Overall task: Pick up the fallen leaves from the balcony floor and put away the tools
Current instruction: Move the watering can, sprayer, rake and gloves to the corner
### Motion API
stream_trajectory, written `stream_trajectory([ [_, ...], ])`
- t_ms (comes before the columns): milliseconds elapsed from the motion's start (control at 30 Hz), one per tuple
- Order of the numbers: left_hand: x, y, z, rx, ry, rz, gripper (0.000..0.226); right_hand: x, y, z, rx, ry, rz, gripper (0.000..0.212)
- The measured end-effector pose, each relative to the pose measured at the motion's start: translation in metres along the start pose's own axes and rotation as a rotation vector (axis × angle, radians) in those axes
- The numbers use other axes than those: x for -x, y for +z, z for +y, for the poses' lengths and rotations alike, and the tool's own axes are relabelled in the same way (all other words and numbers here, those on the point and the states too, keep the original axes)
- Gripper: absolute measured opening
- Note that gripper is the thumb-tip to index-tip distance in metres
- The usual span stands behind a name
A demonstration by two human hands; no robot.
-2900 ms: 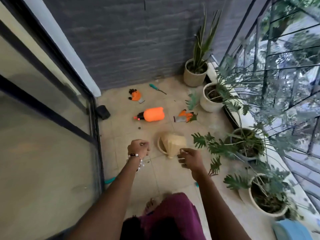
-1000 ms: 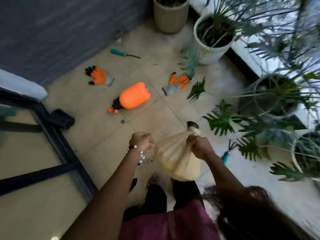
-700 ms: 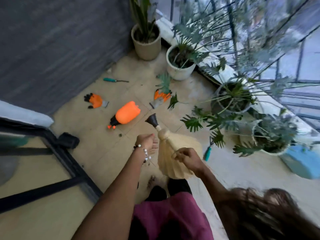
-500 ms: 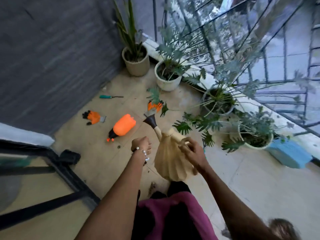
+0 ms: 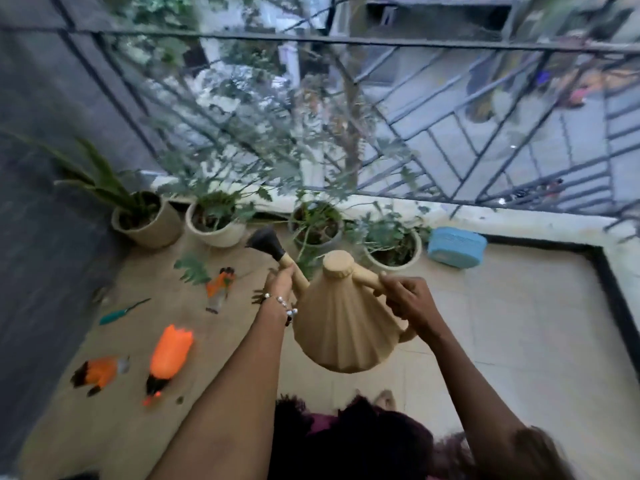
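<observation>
Well, both hands hold the beige watering can point(image 5: 341, 327) aloft: right hand point(image 5: 408, 299) gripping its handle, left hand point(image 5: 281, 282) curled round the spout.

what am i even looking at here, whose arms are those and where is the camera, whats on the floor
There is no machine here. The arms belong to a person, and the single camera sits on their head, looking forward and down, so you see what they see on a balcony. Both hands hold a beige watering can in the air: the left hand grips its spout, the right hand its handle. On the tiled floor lie an orange spray bottle, two orange gloves, a teal-handled tool and a fallen green leaf. Four potted plants stand in a row along the railing, with a blue box at the end of the row.
</observation>
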State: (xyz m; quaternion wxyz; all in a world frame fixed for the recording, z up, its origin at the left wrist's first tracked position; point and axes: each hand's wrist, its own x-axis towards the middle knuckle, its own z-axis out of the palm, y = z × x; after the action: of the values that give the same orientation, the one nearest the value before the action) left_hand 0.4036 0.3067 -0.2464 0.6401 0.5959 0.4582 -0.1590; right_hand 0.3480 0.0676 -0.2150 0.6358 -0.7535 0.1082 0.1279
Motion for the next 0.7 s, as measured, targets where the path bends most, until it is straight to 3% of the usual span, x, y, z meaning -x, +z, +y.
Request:
stream_trajectory([
  [67, 0.012, 0.057, 0.005, -0.031, 0.035, -0.071, 0.034, 0.003, -0.049, 0.002, -0.018, 0.004, 0.071, 0.043],
  [233, 0.019, 0.200, -0.006, -0.247, 0.180, -0.205, 0.043, 0.017, -0.174, 0.019, -0.003, 0.049, 0.230, 0.042],
  [367, 0.046, 0.303, -0.023, -0.394, 0.319, -0.310, 0.027, 0.035, -0.260, 0.044, -0.007, 0.100, 0.347, 0.045],
  [500, 0.035, 0.403, -0.053, -0.569, 0.385, -0.474, 0.013, 0.046, -0.319, 0.068, 0.112, 0.162, 0.378, 0.048],
  [700, 0.107, 0.512, -0.057, -0.818, 0.480, -0.643, 0.009, 0.040, -0.389, 0.113, 0.294, 0.333, 0.571, 0.043],
])
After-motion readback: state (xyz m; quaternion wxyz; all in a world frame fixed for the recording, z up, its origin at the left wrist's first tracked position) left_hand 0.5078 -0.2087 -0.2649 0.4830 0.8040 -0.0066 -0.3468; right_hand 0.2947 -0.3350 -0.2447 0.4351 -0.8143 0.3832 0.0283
